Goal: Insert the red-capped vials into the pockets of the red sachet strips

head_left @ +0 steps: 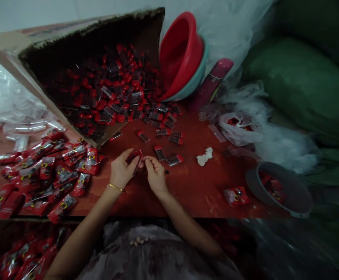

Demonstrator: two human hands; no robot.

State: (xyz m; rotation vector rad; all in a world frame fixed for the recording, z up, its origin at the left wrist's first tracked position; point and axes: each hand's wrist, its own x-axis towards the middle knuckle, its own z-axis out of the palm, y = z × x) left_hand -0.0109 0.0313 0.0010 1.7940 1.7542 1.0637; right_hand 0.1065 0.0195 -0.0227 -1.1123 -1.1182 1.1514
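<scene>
Above the red table, my left hand (121, 170) is closed around a small red packet (134, 156), partly covered by the fingers. Pinched at the packet's right edge are the thumb and forefinger of my right hand (156, 177); the exact spot they grip is blurred. Just beyond my hands lie small clear cases with red caps and dark contents, one case (174, 160) close to my right hand. To the left of my left hand is a heap of red wrapped packets (61, 173).
A tipped cardboard box (31, 77) spills many red-capped cases. Behind are a red basin (184, 50) and a pink flask (213, 79). At right sit a white scrap (205, 156), a knotted plastic bag (239, 132), a red packet (236, 196) and a grey bowl (254, 181). Clear sleeves (20, 116) lie left.
</scene>
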